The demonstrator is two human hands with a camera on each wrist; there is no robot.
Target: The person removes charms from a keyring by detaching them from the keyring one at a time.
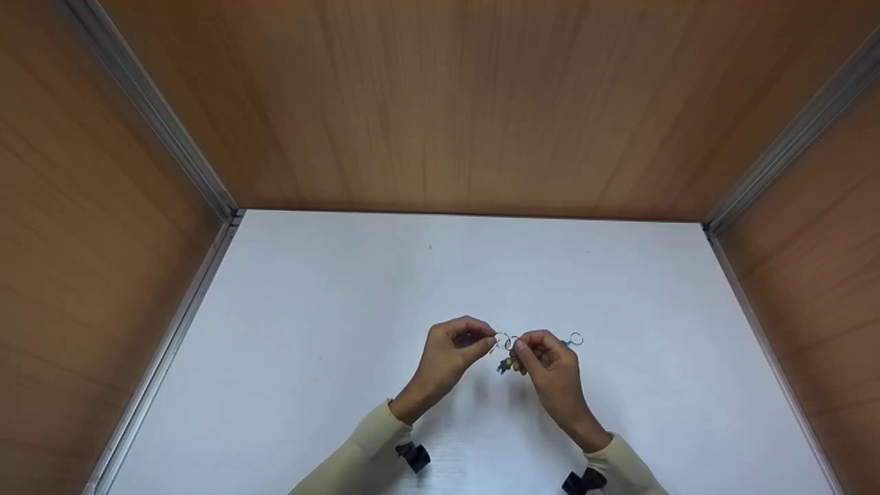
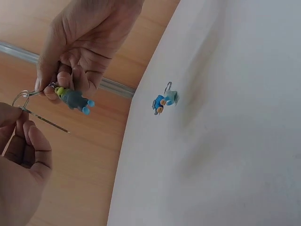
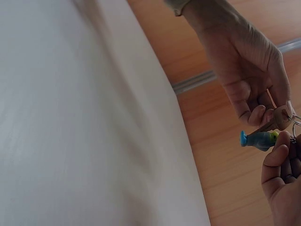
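- Both hands are up over the white table (image 1: pixel 309 309), meeting around the 6 o'clock part of the head view, knuckles nearly touching.
- Left hand (image 1: pixel 450 354) is pinching a metal key ring (image 2: pixel 21 98) at its fingertips; a thin straight bit of wire sticks out from that pinch, so the ring looks pried open.
- Right hand (image 1: pixel 546 364) has its fingers curled round the top of a small blue-and-green figure charm (image 2: pixel 74 99), which dangles just under the knuckles, right beside the ring.
- A second blue figure charm (image 2: pixel 164 101) with its own loop lies on the table at about 3 o'clock from the right hand, not touched by anyone.
- How far along, my guess: the held charm is right at the ring but I can't tell if it's actually threaded on yet. Looks mid-way, with the one on the table still to do.
- Wood-grain walls (image 1: pixel 447 103) box in the table on three sides.
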